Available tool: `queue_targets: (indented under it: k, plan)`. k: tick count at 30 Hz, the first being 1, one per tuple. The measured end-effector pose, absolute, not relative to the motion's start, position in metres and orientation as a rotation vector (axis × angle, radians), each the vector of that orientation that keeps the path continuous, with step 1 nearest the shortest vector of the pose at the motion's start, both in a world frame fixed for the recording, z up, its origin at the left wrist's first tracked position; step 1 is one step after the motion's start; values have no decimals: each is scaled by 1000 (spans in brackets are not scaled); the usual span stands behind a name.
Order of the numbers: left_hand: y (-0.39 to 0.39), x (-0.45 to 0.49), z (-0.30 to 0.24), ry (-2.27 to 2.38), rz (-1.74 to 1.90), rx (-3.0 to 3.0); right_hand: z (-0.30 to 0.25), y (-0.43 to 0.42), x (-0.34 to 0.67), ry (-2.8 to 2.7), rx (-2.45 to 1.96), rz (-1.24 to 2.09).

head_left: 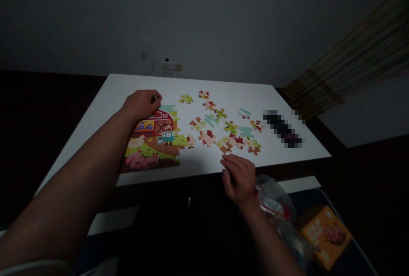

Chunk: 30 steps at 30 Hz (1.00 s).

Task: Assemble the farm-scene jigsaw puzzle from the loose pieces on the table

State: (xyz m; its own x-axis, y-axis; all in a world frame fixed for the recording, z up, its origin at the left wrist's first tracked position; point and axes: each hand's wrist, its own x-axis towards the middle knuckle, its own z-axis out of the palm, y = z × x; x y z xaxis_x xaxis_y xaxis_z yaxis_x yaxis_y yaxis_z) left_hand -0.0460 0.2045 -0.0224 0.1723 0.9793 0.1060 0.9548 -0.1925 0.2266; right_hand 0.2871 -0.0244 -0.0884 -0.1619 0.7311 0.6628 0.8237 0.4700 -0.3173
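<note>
Risk: the left hand [141, 104] bears on the far edge of the assembled farm jigsaw section [151, 144] — pressure or dragging could part its joints. The right hand [238, 178], at the near edge of the bench [143, 86], curls narrowly beside the loose jigsaw pieces [207, 137] — neither grip's contents can be determined.

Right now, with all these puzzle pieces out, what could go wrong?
The right hand is at the near edge of the white table, close to the loose puzzle pieces, so it might knock one over the edge. The left hand is on the top of the joined farm puzzle, so sliding it could pull those pieces apart.
</note>
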Motion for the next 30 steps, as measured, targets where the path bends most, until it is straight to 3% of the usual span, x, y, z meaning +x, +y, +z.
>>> queue_targets:
  k: [30]
  plan:
    - [206,-41,-19,1933,283,2358,-92,-16,288,-1849,-1239,-235]
